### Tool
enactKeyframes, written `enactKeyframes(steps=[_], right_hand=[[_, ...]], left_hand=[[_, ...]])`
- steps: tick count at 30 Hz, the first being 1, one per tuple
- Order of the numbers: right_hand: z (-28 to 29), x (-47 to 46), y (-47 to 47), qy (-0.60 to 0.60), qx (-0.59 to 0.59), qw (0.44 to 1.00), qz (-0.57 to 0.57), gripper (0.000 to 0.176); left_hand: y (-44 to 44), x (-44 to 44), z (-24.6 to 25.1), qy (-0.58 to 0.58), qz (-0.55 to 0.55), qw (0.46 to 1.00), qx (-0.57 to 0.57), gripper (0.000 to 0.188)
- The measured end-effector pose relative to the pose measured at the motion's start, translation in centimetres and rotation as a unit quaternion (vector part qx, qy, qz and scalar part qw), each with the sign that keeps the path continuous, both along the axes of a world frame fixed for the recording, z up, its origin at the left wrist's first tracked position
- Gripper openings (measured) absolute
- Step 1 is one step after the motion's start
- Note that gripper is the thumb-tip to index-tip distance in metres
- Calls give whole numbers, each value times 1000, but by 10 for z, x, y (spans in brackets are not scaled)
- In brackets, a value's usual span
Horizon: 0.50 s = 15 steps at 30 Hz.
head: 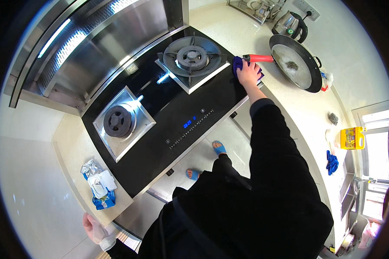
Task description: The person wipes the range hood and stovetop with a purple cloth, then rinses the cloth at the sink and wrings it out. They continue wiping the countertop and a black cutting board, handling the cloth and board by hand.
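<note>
My bare right hand (249,73) presses a bunched dark purple cloth (237,64) onto the right edge of the black glass gas cooktop (168,142). Just beyond the fingertips is the red handle (261,58) of a dark wok (317,79). Cloudy, sudsy liquid and a steel wool scourer (292,65) are inside the wok. A thin translucent glove covers my left hand (95,229), low by the left counter's corner. Its fingers are bent together, and whether they enclose anything is unclear. Above that hand lies an opened blue wet-wipe pack (104,199) with its white lid raised.
The right burner (192,58) carries a round pan support; the left burner (117,121) has none. A glass electric kettle (286,24) stands behind the wok. Along the right counter are another scourer (333,118), a yellow jug (352,138) and a blue rubber glove (332,163). A steel range hood (61,61) overhangs the back.
</note>
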State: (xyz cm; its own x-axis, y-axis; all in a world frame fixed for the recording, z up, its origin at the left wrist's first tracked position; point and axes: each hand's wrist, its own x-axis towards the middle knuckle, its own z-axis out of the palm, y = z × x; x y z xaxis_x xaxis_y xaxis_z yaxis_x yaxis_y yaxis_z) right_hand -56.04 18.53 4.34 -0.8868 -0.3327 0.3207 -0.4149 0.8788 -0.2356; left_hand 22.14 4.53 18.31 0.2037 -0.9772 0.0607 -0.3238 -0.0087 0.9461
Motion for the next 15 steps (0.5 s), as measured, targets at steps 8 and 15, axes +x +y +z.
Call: enactKeyframes(steps=[8, 15], right_hand=[[-2, 99, -7, 59, -84, 961, 256, 32], [7, 48, 63, 68, -64, 931, 353, 35]], left_hand=[[21, -51, 22, -10, -6, 1000, -27, 28], [29, -138, 12, -40, -28, 998, -42, 27]])
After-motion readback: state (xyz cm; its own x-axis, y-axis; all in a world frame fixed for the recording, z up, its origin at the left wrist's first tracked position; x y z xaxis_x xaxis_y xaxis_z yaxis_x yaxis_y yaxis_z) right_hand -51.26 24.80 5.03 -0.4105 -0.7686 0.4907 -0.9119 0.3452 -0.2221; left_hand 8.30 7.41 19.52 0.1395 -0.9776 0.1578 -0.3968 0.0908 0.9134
